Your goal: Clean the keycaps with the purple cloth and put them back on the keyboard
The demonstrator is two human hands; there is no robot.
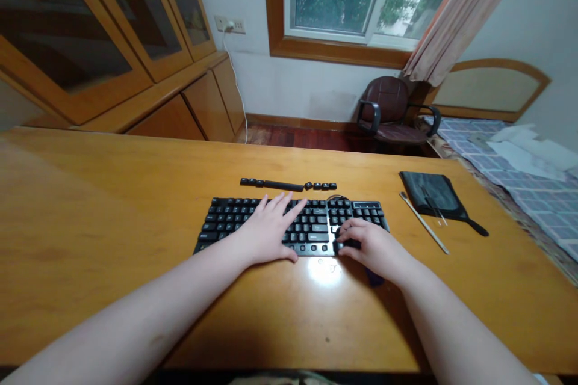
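A black keyboard (318,221) lies on the wooden table in front of me. Along its near edge, the bottom row shows bare switch posts without caps. My left hand (270,230) rests over the middle of the keys, fingers spread, with the thumb at the near edge. At the arrow-key area, my right hand (368,246) is curled, its thumb and fingertips closed around a black keycap (338,246). Beyond the keyboard, several loose keycaps (251,182) and a long space bar (283,186) lie in a line.
On the right lie a black pouch (431,192), a thin wire tool (436,212) and a white-handled brush (424,224). A small dark blue thing (374,278) shows beneath my right wrist. Past the table (112,204) stand a cabinet (180,93), an office chair (391,108) and a bed (519,168).
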